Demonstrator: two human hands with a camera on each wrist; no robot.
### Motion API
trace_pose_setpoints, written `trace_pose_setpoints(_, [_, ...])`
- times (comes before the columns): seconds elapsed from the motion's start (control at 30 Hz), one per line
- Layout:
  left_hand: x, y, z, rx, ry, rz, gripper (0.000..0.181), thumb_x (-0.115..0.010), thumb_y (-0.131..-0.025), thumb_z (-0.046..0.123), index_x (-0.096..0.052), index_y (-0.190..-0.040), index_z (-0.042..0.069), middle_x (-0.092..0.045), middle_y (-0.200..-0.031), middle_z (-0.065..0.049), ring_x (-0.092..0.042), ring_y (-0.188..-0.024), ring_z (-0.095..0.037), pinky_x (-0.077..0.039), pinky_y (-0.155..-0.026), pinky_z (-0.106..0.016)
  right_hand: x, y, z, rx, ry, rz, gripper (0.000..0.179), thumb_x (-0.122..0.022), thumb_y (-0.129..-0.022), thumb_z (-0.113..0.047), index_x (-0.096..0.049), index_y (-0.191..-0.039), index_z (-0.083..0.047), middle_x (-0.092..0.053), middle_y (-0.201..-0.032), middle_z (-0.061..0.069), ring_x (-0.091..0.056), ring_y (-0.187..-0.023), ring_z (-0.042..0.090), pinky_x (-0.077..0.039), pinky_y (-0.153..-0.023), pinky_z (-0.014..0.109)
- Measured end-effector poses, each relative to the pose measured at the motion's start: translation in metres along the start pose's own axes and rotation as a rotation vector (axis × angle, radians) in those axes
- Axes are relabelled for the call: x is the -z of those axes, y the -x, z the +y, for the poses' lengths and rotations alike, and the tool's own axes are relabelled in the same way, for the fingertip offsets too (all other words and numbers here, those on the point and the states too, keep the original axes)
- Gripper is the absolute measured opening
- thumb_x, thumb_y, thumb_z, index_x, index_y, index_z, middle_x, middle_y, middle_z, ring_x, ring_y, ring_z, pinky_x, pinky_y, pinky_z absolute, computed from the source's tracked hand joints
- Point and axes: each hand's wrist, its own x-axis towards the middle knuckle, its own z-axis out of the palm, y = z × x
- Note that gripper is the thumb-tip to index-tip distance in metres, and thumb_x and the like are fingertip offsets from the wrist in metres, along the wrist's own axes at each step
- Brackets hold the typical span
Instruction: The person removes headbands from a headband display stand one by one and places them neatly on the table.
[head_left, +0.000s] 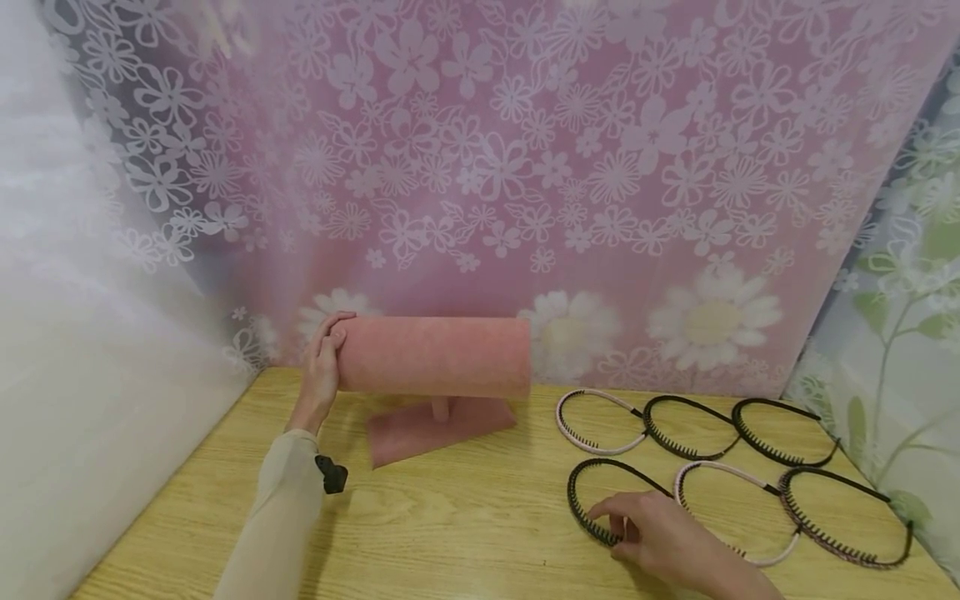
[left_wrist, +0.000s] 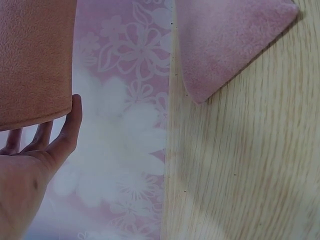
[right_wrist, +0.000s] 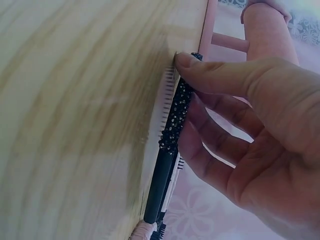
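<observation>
- Wood-grain table [head_left: 450,525] runs under everything; its back edge meets a pink floral curtain [head_left: 525,167], and a white drape [head_left: 75,333] closes the left side.
- Bare tabletop lies between the two hands, in front of the stand's base; the right half is crowded with headbands.
- Pink velvet headband stand [head_left: 433,357], a horizontal roll on a short post and flat base [head_left: 438,429], sits near the back edge, left of centre.
- Left hand [head_left: 324,367] is raised from the table, arm reaching forward, its fingers wrapped over the roll's left end; the left wrist view shows fingertips [left_wrist: 75,112] against the roll's rim.
- Right hand [head_left: 648,529] lies low at the front right, palm down, over the black beaded headband [head_left: 600,492].
- Seen from the right wrist, the thumb [right_wrist: 210,70] presses that band's studded edge [right_wrist: 175,117] while curled fingers sit behind it, a pinch.
- Five more headbands lie flat: a pale one [head_left: 600,421] and two black ones [head_left: 686,425] [head_left: 783,432] behind, a pale one [head_left: 738,512] and a dark one [head_left: 843,517] just right of the hand.
</observation>
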Motion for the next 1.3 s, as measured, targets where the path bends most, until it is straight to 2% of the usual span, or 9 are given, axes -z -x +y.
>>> trace_pose_setpoints(0.4, [-0.001,0.003,0.0,-0.003,-0.009,-0.001,0.037,-0.034,-0.102,0.031,-0.05,-0.135,0.024,-0.048,-0.138,-0.006,-0.055,-0.103,-0.014,-0.043,-0.088,-0.034,-0.002,0.003,0.004,0.001,-0.047,-0.037,0.035,-0.073,-0.08,-0.012,-0.066,-0.114,-0.013,-0.06,-0.081,-0.015,-0.05,-0.07,-0.007,-0.044,-0.059,0.019])
trace_pose_setpoints(0.53, [-0.002,0.004,0.0,0.003,-0.009,-0.012,0.037,-0.035,-0.102,0.034,-0.05,-0.135,0.023,-0.048,-0.137,-0.006,-0.055,-0.102,-0.015,-0.044,-0.087,-0.034,-0.003,0.005,0.004,0.033,-0.042,-0.022,0.036,-0.073,-0.079,-0.009,-0.066,-0.114,-0.012,-0.061,-0.082,-0.013,-0.051,-0.069,-0.007,-0.045,-0.058,0.019])
trace_pose_setpoints(0.83, [-0.001,0.004,0.001,-0.01,-0.008,-0.01,0.037,-0.035,-0.102,0.034,-0.05,-0.135,0.025,-0.047,-0.137,-0.005,-0.054,-0.104,-0.014,-0.043,-0.088,-0.034,-0.003,0.005,0.006,0.03,-0.036,-0.019,0.037,-0.073,-0.079,-0.009,-0.067,-0.115,-0.014,-0.061,-0.082,-0.014,-0.05,-0.067,-0.007,-0.045,-0.058,0.018])
trace_pose_setpoints(1.07, [0.0,0.005,0.0,-0.008,0.0,-0.018,0.04,-0.034,-0.102,0.034,-0.047,-0.138,0.02,-0.046,-0.138,-0.007,-0.054,-0.104,-0.013,-0.043,-0.088,-0.032,-0.003,0.006,0.006,0.036,-0.07,-0.028,0.036,-0.073,-0.08,-0.01,-0.066,-0.115,-0.012,-0.063,-0.083,-0.01,-0.052,-0.068,-0.006,-0.046,-0.058,0.019])
trace_pose_setpoints(1.17, [0.001,0.006,0.002,-0.023,-0.035,-0.019,0.041,-0.034,-0.103,0.034,-0.045,-0.14,0.021,-0.044,-0.141,-0.007,-0.052,-0.109,-0.017,-0.042,-0.091,-0.037,-0.002,0.007,0.005,0.024,-0.08,-0.031,0.036,-0.072,-0.082,-0.013,-0.066,-0.117,-0.012,-0.064,-0.084,-0.009,-0.053,-0.071,-0.006,-0.046,-0.059,0.02])
trace_pose_setpoints(1.3, [0.005,0.011,0.008,-0.056,-0.131,-0.015,0.042,-0.035,-0.103,0.035,-0.041,-0.143,0.025,-0.044,-0.143,-0.01,-0.053,-0.113,-0.026,-0.043,-0.091,-0.041,-0.001,0.011,0.005,0.003,-0.115,-0.023,0.036,-0.068,-0.087,-0.023,-0.063,-0.12,-0.011,-0.066,-0.091,-0.007,-0.056,-0.076,-0.005,-0.048,-0.061,0.021])
